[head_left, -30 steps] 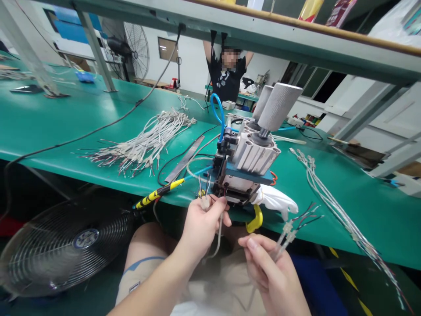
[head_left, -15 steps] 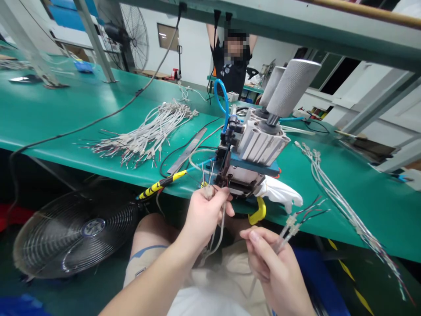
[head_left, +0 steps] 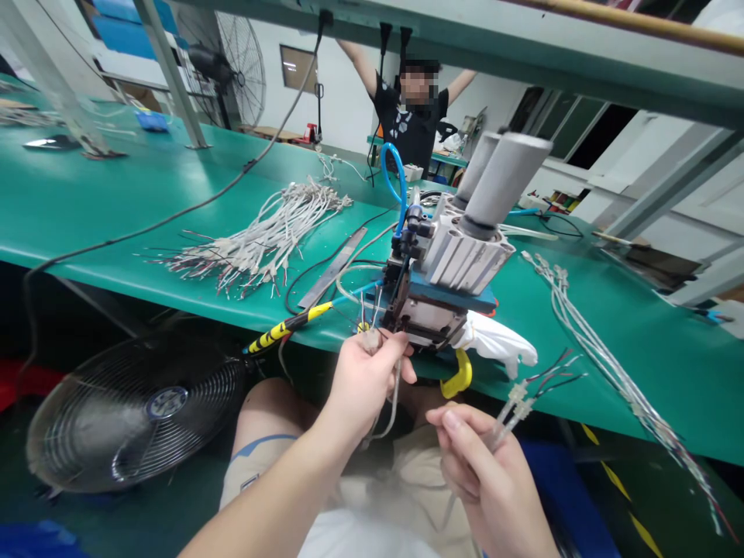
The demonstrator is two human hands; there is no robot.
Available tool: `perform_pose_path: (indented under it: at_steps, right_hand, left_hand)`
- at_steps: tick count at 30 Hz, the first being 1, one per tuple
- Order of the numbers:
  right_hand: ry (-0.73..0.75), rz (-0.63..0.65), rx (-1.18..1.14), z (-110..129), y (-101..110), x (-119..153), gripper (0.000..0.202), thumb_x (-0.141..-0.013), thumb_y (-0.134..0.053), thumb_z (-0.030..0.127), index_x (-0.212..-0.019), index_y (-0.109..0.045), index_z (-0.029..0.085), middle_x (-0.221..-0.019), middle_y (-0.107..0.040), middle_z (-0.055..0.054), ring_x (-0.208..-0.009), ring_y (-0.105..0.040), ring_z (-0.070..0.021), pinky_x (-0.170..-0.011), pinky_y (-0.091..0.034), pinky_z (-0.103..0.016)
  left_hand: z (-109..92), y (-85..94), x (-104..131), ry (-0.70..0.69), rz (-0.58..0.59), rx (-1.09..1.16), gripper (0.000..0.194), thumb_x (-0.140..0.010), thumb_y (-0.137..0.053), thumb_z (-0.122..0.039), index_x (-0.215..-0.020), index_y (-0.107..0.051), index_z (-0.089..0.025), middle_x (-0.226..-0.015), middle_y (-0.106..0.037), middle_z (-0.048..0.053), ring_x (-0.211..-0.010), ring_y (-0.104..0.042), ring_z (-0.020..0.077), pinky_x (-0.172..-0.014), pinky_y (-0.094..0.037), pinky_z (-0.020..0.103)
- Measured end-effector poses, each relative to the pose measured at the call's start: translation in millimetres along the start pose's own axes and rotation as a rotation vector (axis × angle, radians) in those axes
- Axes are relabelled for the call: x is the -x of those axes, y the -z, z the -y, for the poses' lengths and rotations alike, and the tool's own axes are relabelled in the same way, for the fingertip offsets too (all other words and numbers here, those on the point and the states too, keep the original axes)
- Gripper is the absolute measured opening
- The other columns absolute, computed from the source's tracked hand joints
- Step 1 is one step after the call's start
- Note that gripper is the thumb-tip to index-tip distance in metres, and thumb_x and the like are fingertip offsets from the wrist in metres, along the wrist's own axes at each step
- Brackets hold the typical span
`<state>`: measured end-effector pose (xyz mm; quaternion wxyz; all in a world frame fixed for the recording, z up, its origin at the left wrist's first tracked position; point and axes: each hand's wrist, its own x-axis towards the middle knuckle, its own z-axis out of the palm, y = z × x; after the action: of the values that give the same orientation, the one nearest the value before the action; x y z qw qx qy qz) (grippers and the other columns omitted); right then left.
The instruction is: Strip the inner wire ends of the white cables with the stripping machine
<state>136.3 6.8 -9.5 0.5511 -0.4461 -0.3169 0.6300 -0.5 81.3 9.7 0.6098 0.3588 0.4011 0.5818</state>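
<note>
My left hand (head_left: 372, 372) is closed around a pale cable (head_left: 395, 399) at the front of a small pneumatic press (head_left: 435, 310). Thin stripped wires (head_left: 372, 301) stick up beyond those fingers, close to the press jaw; the exact contact is hidden. In front of the bench edge, my right hand (head_left: 482, 473) is closed on two white cables (head_left: 504, 425). Their translucent connectors (head_left: 517, 399) and loose coloured wire ends point up and right. The press carries two knurled cylinders (head_left: 505, 186) on top, the nearer one lower and blurred.
A pile of white cables (head_left: 273, 240) lies left on the green bench (head_left: 116, 209); a smaller bundle (head_left: 598, 349) lies right. Beside the press are a metal ruler (head_left: 334, 267), white cloth (head_left: 500, 339) and yellow handle (head_left: 457, 376). A floor fan (head_left: 166, 403) stands below left. Another person (head_left: 404, 124) is behind.
The knurled cylinders on the press have dropped lower. Both hands hold nearly the same positions and the same cables. The person behind has spread their raised arms wider.
</note>
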Motion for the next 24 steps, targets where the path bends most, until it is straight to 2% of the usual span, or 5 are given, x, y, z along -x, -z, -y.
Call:
perform_pose_path:
  at_steps: [17,22,24]
  right_hand:
    - [-0.023,-0.041,-0.03,3.3,-9.4,6.2,0.033,-0.064,-0.09,0.045,-0.074,-0.079,0.016,-0.047,-0.036,0.009,-0.038,-0.016,0.0001,-0.036,-0.01,-0.014]
    - [0.02,-0.053,-0.002,-2.2,-8.1,2.2,0.034,-0.066,-0.089,0.048,-0.076,-0.078,0.017,-0.044,-0.032,0.01,-0.038,-0.016,-0.0014,-0.036,-0.011,-0.015]
    - [0.074,-0.046,0.056,-5.1,-8.1,0.1,0.035,-0.069,-0.086,0.049,-0.077,-0.078,0.016,-0.044,-0.037,0.008,-0.04,-0.02,-0.0025,-0.038,-0.014,-0.015]
  left_hand:
    - [1.2,2.1,3.7,0.018,0.014,0.008,0.026,-0.081,-0.067,-0.034,-0.065,-0.061,-0.014,-0.042,-0.059,0.0,-0.03,-0.022,0.0026,-0.033,-0.015,0.016]
    - [3.3,7.7,17.5,0.043,0.082,-0.007,0.028,-0.083,-0.067,-0.036,-0.068,-0.061,-0.013,-0.046,-0.061,0.002,-0.033,-0.026,0.0022,-0.036,-0.016,0.014]
    - [4.3,10.8,27.0,0.049,0.108,-0.017,0.029,-0.084,-0.069,-0.037,-0.069,-0.062,-0.012,-0.048,-0.062,0.002,-0.035,-0.027,0.0021,-0.037,-0.018,0.014]
